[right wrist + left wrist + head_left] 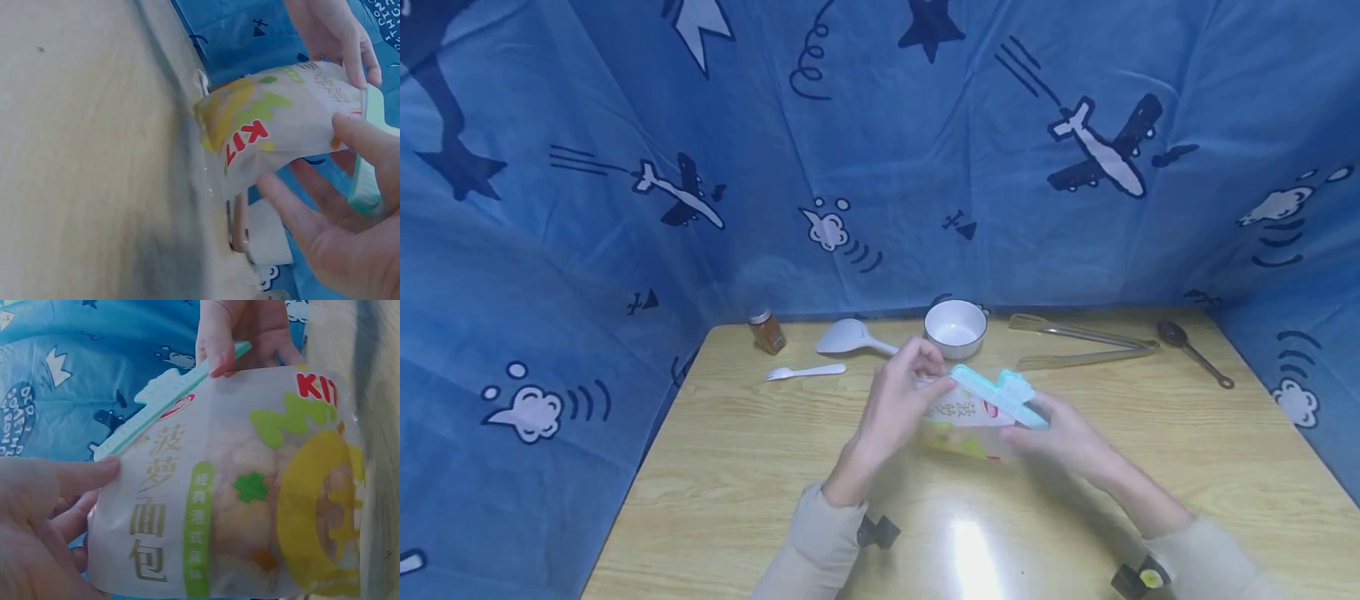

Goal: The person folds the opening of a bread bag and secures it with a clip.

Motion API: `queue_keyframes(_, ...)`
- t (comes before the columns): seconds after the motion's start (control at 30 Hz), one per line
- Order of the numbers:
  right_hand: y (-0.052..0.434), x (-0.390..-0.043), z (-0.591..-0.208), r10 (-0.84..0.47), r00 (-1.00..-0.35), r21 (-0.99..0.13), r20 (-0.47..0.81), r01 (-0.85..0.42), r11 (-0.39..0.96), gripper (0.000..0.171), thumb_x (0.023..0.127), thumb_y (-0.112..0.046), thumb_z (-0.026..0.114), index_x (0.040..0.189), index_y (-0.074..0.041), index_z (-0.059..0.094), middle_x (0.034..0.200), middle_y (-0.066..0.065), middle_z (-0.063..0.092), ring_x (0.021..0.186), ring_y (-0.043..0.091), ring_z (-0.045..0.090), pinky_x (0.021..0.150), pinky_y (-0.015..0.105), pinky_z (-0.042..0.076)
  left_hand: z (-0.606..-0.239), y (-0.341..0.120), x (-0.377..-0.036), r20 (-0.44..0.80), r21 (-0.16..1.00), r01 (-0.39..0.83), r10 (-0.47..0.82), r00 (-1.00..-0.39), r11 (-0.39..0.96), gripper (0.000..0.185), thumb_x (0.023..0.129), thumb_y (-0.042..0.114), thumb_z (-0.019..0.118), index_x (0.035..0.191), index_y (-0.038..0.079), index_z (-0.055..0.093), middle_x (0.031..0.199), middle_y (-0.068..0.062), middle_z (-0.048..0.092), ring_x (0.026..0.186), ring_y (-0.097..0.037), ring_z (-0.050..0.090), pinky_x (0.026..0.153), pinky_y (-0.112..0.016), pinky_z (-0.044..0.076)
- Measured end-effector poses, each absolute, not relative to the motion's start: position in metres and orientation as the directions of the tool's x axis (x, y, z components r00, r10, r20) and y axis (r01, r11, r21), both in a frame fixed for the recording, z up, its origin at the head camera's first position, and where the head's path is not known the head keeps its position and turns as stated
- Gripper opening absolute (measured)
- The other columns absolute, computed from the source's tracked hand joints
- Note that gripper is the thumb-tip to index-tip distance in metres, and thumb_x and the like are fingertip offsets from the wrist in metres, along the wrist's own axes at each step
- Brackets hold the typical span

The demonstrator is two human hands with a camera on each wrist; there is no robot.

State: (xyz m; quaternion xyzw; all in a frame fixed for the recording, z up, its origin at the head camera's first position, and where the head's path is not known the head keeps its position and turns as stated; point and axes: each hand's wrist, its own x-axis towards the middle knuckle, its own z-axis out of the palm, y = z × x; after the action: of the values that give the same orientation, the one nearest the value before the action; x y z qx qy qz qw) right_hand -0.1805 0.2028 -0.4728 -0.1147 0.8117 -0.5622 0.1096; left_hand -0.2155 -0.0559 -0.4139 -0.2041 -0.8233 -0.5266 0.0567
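Bag (pixel 964 423): bread packet held just above the bench (pixel 737 467), middle front, between both hands.
Clip (pixel 1000 395): teal, clamped along the bag's top edge (shaped like a ship).
Left hand (pixel 901 400): fingers pinch the bag's corner at the clip's end.
Right hand (pixel 1060 433): fingers grip the clip's other end.
Behind: bowl (pixel 956 327), tongs (pixel 1078 343), fork (pixel 805 372).

Bowl (pixel 956 329), spoon (pixel 852 337), fork (pixel 803 372), tongs (pixel 1078 342) lie behind.
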Motion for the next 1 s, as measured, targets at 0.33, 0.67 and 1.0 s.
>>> queue_keyframes(0.33, 0.199, -0.174, -0.492, -0.330, -0.939, -0.988, -0.094, 0.047, 0.146, 0.049, 0.104, -0.021, 0.066, 0.141, 0.009, 0.054, 0.137, 0.034, 0.060, 0.101, 0.020, 0.075, 0.082, 0.045, 0.066, -0.434, -0.054, -0.232, 0.319, 0.855, 0.389, 0.245, -0.916, 0.342, 0.036, 0.093, 0.006, 0.077, 0.126, 0.008, 0.062, 0.116, -0.011, 0.078, 0.110, -0.028, 0.074, 0.106, -0.047, 0.054)
queue_keyframes(0.67, 0.205, -0.181, -0.505, -0.291, -0.936, -0.980, -0.199, 0.183, 0.081, 0.057, 0.104, -0.024, 0.066, 0.147, 0.008, 0.046, 0.120, 0.017, 0.075, 0.097, 0.027, 0.079, 0.082, 0.049, 0.066, -0.469, -0.082, -0.231, -0.133, 0.931, -0.017, 0.296, -0.946, 0.365, 0.078, 0.102, 0.035, 0.068, 0.159, 0.005, 0.024, 0.145, -0.027, 0.055, 0.123, -0.040, 0.065, 0.108, -0.058, 0.052)
queue_keyframes(1.0, 0.205, -0.192, -0.520, -0.321, -0.901, -0.955, -0.293, 0.291, 0.055, 0.065, 0.107, -0.022, 0.059, 0.157, 0.008, 0.030, 0.115, 0.006, 0.077, 0.093, 0.023, 0.079, 0.079, 0.045, 0.066, -0.497, -0.085, -0.221, -0.257, 0.908, -0.072, 0.413, -0.874, 0.413, 0.084, 0.097, 0.027, 0.073, 0.164, 0.011, 0.024, 0.126, -0.020, 0.061, 0.085, -0.023, 0.063, 0.074, -0.038, 0.058)
